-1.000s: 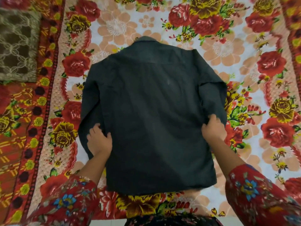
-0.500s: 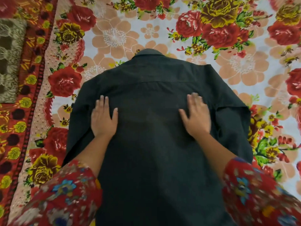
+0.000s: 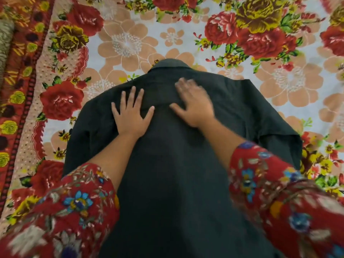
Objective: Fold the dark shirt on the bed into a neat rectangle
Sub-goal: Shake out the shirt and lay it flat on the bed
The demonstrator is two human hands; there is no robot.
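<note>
The dark shirt (image 3: 173, 164) lies spread out on the bed, back side up, its collar (image 3: 170, 65) pointing away from me. Its short sleeves stick out at the left and right. My left hand (image 3: 131, 114) presses flat on the upper back of the shirt, left of centre, fingers spread. Just below the collar, my right hand (image 3: 193, 105) lies flat on the shirt too, fingers straight and slightly blurred. Both forearms reach over the shirt's lower part.
A floral bedsheet (image 3: 270, 43) with red and yellow roses covers the bed all around the shirt. A brownish patterned cushion (image 3: 4, 40) shows at the far left edge. My red flowered sleeves fill the lower corners.
Both hands left the shirt's lower side edges and slid up its back, flat, to just below the collar. The view moved closer over the shirt.
</note>
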